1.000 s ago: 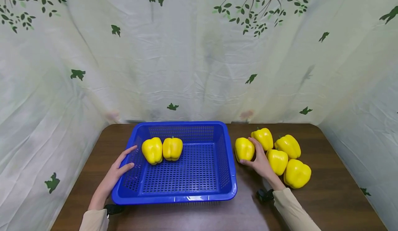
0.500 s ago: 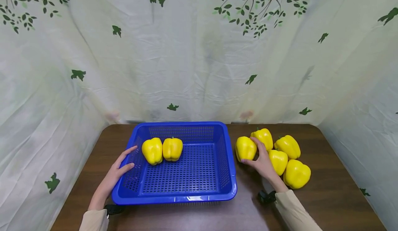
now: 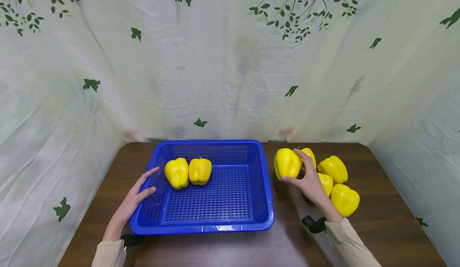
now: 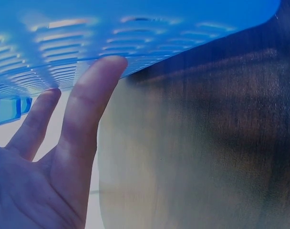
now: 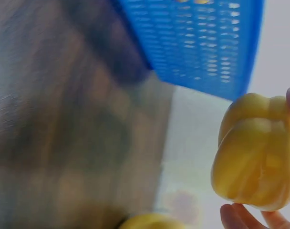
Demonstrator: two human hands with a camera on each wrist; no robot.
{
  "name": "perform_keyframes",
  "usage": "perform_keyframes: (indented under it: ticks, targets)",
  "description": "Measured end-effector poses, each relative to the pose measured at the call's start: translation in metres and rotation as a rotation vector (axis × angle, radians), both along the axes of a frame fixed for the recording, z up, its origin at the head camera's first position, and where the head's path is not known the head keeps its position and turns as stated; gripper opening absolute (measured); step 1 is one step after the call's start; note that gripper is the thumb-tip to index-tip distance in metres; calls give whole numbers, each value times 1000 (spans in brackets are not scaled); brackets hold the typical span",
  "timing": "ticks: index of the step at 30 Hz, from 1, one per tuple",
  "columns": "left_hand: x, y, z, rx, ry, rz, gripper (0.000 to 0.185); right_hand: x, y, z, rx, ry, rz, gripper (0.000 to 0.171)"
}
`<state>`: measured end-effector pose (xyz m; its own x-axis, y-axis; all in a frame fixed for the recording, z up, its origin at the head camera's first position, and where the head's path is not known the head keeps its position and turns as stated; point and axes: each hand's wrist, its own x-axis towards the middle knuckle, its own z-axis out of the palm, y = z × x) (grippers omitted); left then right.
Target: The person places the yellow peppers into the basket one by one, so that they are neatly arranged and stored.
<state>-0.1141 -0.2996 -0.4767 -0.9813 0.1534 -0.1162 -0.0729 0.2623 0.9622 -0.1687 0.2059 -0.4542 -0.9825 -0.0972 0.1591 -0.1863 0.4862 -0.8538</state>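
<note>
A blue perforated basket (image 3: pixel 264 187) sits on the brown table, with two yellow bell peppers (image 3: pixel 176 173) (image 3: pixel 200 171) side by side in its far left part. My right hand (image 3: pixel 305 179) grips a third yellow pepper (image 3: pixel 286 163), lifted just off the table to the right of the basket; the right wrist view shows this pepper (image 5: pixel 252 152) between my fingertips (image 5: pixel 233 215), with the basket wall (image 5: pixel 202 43) behind. My left hand (image 3: pixel 138 193) rests with straight fingers against the basket's left wall; in the left wrist view its fingers (image 4: pixel 95 102) touch the blue rim (image 4: pixel 135 38).
Several more yellow peppers (image 3: pixel 332 168) (image 3: pixel 344 200) lie in a cluster on the table's right side, behind and beside my right hand. A leaf-printed cloth (image 3: pixel 230 59) hangs round the back and both sides of the table (image 3: pixel 223 251).
My right hand has closed round the nearest pepper of the cluster and raised it off the table, up and slightly back. The left hand and the basket have stayed put.
</note>
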Motion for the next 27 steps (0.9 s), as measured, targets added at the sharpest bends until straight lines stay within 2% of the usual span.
perform_keyframes:
  ticks: [4, 10, 12, 17, 27]
  targets:
    - [-1, 1, 0, -2, -3, -1, 54, 2, -6, 16, -33, 1, 16, 86]
    - [-1, 0, -2, -24, 13, -3, 55, 16, -26, 54, -79, -15, 57, 84]
    - [-1, -1, -2, -24, 15, -5, 55, 16, -30, 56, -65, -7, 75, 84]
    - [-1, -1, -4, -30, 18, -2, 54, 10, -36, 47, -66, -7, 114, 87]
    - [1, -1, -4, -31, 11, 6, 54, 9, -62, 58, -127, -57, 219, 86]
